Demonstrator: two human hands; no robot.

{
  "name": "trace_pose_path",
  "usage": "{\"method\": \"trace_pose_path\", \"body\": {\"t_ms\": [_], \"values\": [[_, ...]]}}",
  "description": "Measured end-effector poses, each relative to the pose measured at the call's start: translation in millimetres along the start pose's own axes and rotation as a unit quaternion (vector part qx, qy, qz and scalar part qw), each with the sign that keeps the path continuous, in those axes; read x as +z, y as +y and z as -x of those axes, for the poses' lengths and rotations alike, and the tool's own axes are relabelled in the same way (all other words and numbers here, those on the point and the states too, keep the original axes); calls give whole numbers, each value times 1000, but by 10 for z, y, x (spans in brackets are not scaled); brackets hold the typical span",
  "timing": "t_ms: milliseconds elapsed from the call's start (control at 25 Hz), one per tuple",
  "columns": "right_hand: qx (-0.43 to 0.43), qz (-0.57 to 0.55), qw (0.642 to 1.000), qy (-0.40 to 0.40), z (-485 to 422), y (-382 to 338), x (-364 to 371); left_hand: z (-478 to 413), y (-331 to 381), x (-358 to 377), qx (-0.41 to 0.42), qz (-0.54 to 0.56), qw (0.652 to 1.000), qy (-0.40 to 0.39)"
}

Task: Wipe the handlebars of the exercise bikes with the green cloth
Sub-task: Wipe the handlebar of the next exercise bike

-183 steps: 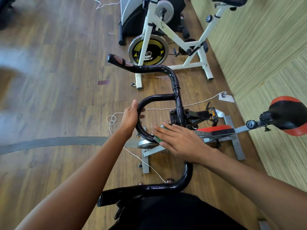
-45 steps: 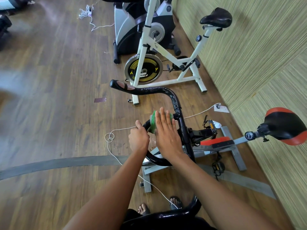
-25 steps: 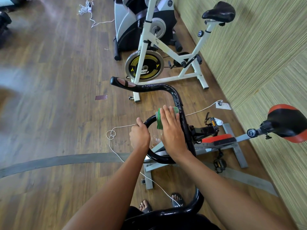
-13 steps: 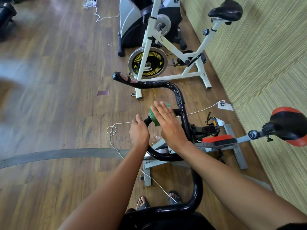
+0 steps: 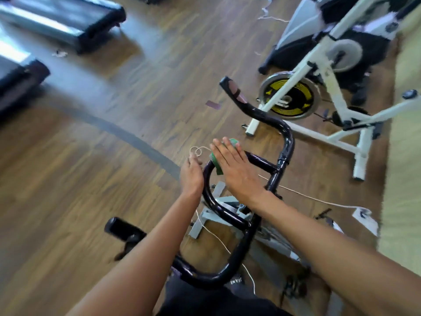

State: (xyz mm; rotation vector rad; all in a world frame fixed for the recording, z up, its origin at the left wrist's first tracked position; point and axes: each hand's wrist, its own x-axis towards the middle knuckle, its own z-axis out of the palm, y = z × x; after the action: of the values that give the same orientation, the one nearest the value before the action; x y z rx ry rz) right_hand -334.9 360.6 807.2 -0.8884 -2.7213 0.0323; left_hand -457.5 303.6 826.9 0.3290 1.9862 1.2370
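The black handlebar of the near exercise bike runs from its far grip at upper middle down to a near grip at lower left, with an inner loop bar in the middle. My right hand lies flat with straight fingers on the green cloth, pressing it onto the top of the inner loop. Only the cloth's left edge and a bit by the fingertips show. My left hand grips the left side of the loop just beside the cloth.
A white exercise bike with a yellow-and-black flywheel stands at upper right, a larger machine behind it. Treadmill decks lie at upper left. A white cord trails over the wooden floor under the handlebar to the green wall at right.
The view has swung left and tilted, so the treadmills now show. My right hand with the cloth has slid left along the inner loop toward my left hand, which keeps its grip.
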Motion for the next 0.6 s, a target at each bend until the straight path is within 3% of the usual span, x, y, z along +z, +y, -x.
{"method": "trace_pose_path", "body": {"t_ms": [120,320,600], "values": [[-109,34,993,-42,-83,206,20,250,-87,-165,-25,26,999,38],[-118,12,993,-4,-82,155,45,441,-230,-90,-52,50,996,47],[-261,16,965,-22,-142,272,38,456,-280,44,-62,83,992,73]]}}
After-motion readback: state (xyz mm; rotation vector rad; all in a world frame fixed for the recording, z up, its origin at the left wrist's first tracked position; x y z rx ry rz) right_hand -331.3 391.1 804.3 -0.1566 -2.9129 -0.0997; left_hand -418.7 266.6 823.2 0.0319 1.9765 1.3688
